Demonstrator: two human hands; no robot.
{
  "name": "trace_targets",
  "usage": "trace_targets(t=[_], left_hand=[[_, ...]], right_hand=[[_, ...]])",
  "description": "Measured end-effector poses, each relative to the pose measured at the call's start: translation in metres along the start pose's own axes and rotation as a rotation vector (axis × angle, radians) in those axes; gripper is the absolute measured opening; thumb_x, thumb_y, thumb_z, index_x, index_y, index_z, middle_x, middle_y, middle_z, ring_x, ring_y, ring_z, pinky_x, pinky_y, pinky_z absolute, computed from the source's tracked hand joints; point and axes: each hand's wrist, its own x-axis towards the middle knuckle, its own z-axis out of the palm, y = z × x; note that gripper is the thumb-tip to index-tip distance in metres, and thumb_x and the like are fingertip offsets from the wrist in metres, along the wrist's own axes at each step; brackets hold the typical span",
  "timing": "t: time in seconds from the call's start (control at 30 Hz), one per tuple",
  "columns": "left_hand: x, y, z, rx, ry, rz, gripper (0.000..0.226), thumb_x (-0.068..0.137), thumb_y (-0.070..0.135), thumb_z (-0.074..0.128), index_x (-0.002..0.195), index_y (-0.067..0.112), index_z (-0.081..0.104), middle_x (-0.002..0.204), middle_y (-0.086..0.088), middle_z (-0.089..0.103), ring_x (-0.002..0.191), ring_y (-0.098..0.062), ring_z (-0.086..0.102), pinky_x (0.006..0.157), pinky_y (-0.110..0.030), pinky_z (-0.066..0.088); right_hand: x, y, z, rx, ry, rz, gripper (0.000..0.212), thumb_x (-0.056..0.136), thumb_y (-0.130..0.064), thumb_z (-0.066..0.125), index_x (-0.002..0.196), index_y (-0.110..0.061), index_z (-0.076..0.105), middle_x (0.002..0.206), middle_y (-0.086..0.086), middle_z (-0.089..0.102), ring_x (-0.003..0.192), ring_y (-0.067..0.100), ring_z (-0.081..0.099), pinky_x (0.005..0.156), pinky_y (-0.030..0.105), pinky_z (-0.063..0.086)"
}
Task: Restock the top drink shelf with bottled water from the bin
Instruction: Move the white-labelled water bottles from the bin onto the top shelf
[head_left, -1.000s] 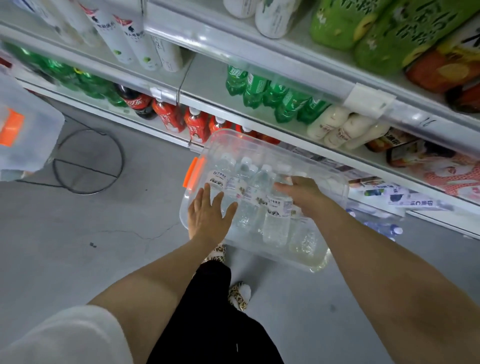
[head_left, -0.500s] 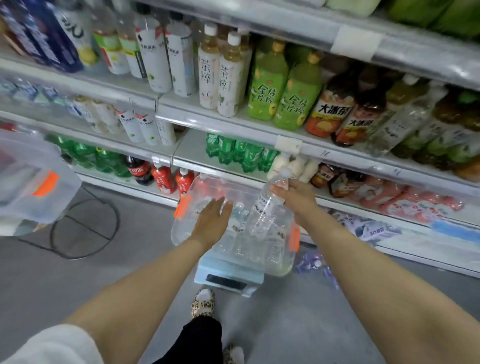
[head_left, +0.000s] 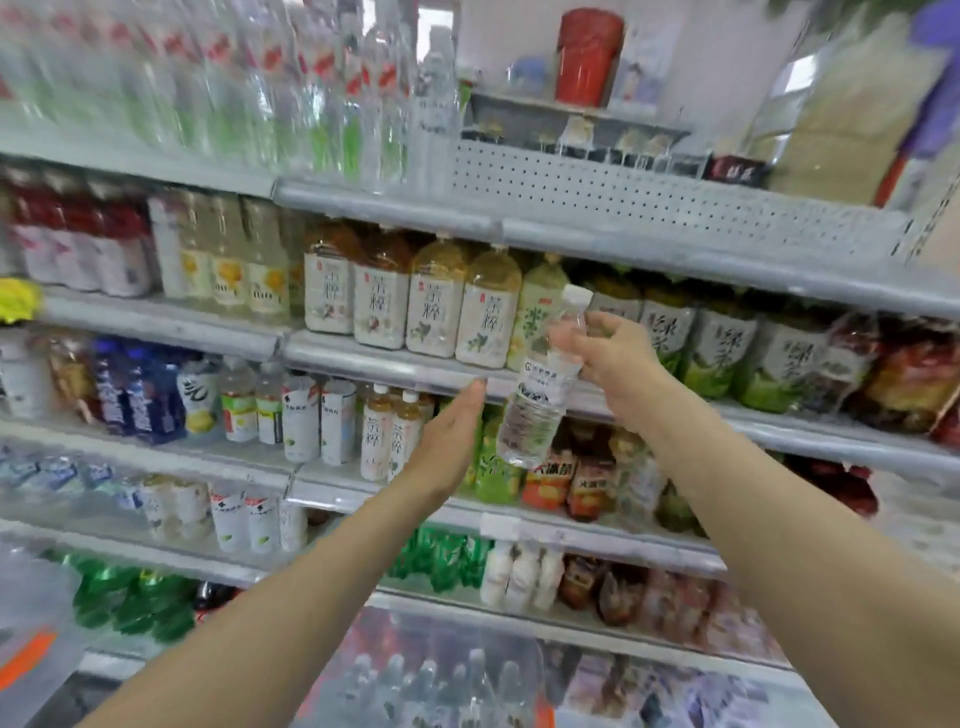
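Note:
My right hand (head_left: 615, 358) grips a clear water bottle (head_left: 537, 395) near its neck; the bottle has a white cap and hangs tilted in front of the tea shelves. Just left of the bottle's lower half, my left hand (head_left: 449, 441) is raised with fingers straight and holds nothing. The clear bin (head_left: 441, 680) with several water bottles lies at the bottom of the view, below my arms. The top shelf (head_left: 384, 208) carries a blurred row of clear water bottles (head_left: 363, 104) at upper left; its right part is bare perforated metal (head_left: 649, 192).
Shelves of tea, juice and soda bottles fill the wall in front of me. A red canister (head_left: 589, 57) stands on a ledge above the top shelf. A second clear bin with an orange latch (head_left: 31, 639) sits at lower left.
My right hand lifted one water bottle out of the bin and up to mid-shelf height. My left hand left the bin and rose beside it. The view tilted up to the top shelf.

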Motion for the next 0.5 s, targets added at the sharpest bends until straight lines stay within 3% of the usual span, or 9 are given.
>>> trace_targets(t=[0.13, 0.23, 0.3, 0.37, 0.4, 0.43, 0.5], left_hand=[[0.030, 0.057, -0.014, -0.059, -0.061, 0.140, 0.061, 0.096, 0.072, 0.021, 0.150, 0.047, 0.035, 0.154, 0.016, 0.036, 0.137, -0.008, 0.034, 0.111, -0.035, 0.024], [0.076, 0.098, -0.024, -0.136, -0.122, 0.206, 0.054, 0.105, 0.051, 0.031, 0.149, 0.022, 0.042, 0.153, 0.000, 0.041, 0.137, -0.018, 0.039, 0.117, -0.039, 0.026], [0.101, 0.117, -0.031, -0.204, -0.185, 0.209, 0.052, 0.106, 0.042, 0.035, 0.148, 0.012, 0.042, 0.153, -0.008, 0.042, 0.141, -0.025, 0.040, 0.118, -0.044, 0.029], [0.118, 0.135, -0.039, -0.170, -0.139, 0.278, 0.055, 0.103, 0.056, 0.032, 0.149, 0.027, 0.042, 0.150, 0.013, 0.045, 0.136, -0.008, 0.045, 0.111, -0.031, 0.038], [0.122, 0.142, -0.041, -0.146, -0.119, 0.312, 0.058, 0.100, 0.066, 0.028, 0.150, 0.038, 0.038, 0.147, 0.026, 0.042, 0.134, 0.002, 0.042, 0.108, -0.023, 0.035], [0.129, 0.147, -0.045, -0.121, -0.129, 0.370, 0.062, 0.096, 0.073, 0.024, 0.151, 0.046, 0.032, 0.147, 0.032, 0.037, 0.137, 0.006, 0.036, 0.110, -0.022, 0.029], [0.149, 0.151, -0.056, -0.111, -0.150, 0.463, 0.070, 0.092, 0.079, 0.020, 0.154, 0.046, 0.023, 0.157, 0.026, 0.027, 0.146, 0.001, 0.023, 0.122, -0.036, 0.019]], right_hand=[[0.022, -0.080, 0.003, 0.035, -0.022, -0.112, 0.047, 0.073, -0.020, 0.090, 0.116, -0.013, 0.071, 0.103, 0.003, 0.078, 0.092, 0.018, 0.075, 0.084, 0.035, 0.057], [0.046, -0.126, 0.012, 0.037, -0.013, -0.198, 0.052, 0.071, -0.024, 0.090, 0.118, -0.011, 0.071, 0.103, 0.004, 0.078, 0.090, 0.019, 0.076, 0.076, 0.033, 0.059], [0.065, -0.150, 0.017, 0.031, -0.029, -0.265, 0.041, 0.075, -0.024, 0.088, 0.111, -0.012, 0.074, 0.100, 0.002, 0.079, 0.091, 0.018, 0.076, 0.078, 0.033, 0.057], [0.087, -0.171, 0.022, 0.026, -0.041, -0.320, 0.027, 0.082, -0.021, 0.084, 0.106, -0.015, 0.075, 0.099, 0.001, 0.080, 0.090, 0.016, 0.076, 0.078, 0.031, 0.057], [0.100, -0.180, 0.024, 0.028, -0.042, -0.341, 0.024, 0.083, -0.020, 0.083, 0.106, -0.015, 0.076, 0.099, 0.001, 0.080, 0.090, 0.016, 0.077, 0.080, 0.032, 0.058], [0.113, -0.187, 0.027, 0.036, -0.041, -0.359, 0.024, 0.083, -0.019, 0.083, 0.106, -0.015, 0.076, 0.099, 0.001, 0.080, 0.091, 0.017, 0.077, 0.083, 0.035, 0.059], [0.141, -0.199, 0.036, 0.054, -0.047, -0.391, 0.026, 0.083, -0.018, 0.082, 0.108, -0.015, 0.076, 0.101, 0.003, 0.080, 0.096, 0.021, 0.076, 0.092, 0.042, 0.058]])
